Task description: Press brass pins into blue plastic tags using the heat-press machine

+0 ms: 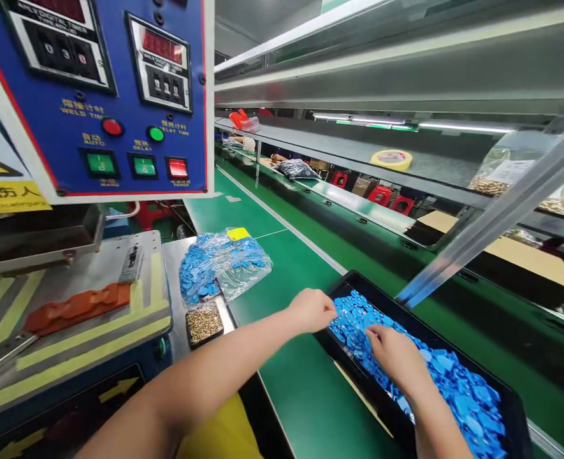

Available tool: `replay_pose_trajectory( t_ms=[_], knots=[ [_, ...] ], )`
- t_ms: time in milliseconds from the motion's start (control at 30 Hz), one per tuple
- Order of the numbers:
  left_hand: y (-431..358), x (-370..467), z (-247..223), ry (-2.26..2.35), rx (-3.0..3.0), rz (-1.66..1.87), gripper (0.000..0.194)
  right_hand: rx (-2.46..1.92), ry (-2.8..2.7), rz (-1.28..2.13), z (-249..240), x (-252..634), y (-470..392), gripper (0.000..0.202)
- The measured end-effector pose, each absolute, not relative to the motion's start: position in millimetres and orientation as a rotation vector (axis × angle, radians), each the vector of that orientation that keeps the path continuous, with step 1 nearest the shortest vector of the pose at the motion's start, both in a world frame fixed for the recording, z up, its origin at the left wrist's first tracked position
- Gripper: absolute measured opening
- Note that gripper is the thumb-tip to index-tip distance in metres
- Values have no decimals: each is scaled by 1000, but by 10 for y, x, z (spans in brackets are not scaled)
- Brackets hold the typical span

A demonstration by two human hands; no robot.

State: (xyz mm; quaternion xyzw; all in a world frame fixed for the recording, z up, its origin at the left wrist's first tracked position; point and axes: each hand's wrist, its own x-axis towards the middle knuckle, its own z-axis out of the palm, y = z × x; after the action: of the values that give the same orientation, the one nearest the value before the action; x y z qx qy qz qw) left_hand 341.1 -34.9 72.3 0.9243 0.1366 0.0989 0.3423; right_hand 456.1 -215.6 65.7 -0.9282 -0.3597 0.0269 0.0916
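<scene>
A black tray (pixel 353 280) lies on the green belt at lower right, filled with several small blue plastic parts (pixel 458 389). My left hand (pixel 313 309) rests at the tray's near left rim, its fingers curled onto the blue parts at the edge. Further into the tray, my right hand (pixel 394 354) lies palm down on the pile with its fingers among the parts. Whether either hand has pinched a part is hidden by the fingers.
A welding machine with a blue control panel (pixel 119 95) and an orange fixture (pixel 76 306) stands at left. A bag of blue parts (pixel 222 261) and a small tray of brass pieces (pixel 204 323) sit beside it. A slanted metal bar (pixel 492 217) crosses above the tray.
</scene>
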Motion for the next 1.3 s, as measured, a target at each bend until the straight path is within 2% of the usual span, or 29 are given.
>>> replay_pose_trajectory(
  t_ms=[100,200,300,367,467,667,833,967,1100,1300],
  knots=[
    [-461,3812,665,463,2563,101,10,-2870,-918,-249,561,4491,-2220,40],
    [-329,3779,532,478,2487,316,13,-2556,-1057,-494,448,4221,-2060,40],
    [-15,3362,355,567,2352,626,25,-2090,-1366,-302,303,3883,-1630,28],
    [262,3023,241,756,2309,679,29,-1954,-1523,-80,224,3715,-1187,25],
    [694,2672,111,1139,2270,617,24,-2024,-1640,109,154,3638,-397,30],
    [1280,2710,10,1466,2250,504,25,-2184,-1564,69,-29,3731,773,33],
    [1514,2884,-25,1554,2301,467,31,-2220,-1564,-23,-170,3743,1011,36],
    [1573,2905,-61,1535,2382,425,25,-2198,-1621,-39,-188,3757,1051,31],
    [1476,2852,-61,1562,2378,419,25,-2164,-1646,-20,-211,3827,1016,28],
    [1280,2749,-6,1521,2334,311,31,-2116,-1606,30,-261,3968,884,36]
  ],
)
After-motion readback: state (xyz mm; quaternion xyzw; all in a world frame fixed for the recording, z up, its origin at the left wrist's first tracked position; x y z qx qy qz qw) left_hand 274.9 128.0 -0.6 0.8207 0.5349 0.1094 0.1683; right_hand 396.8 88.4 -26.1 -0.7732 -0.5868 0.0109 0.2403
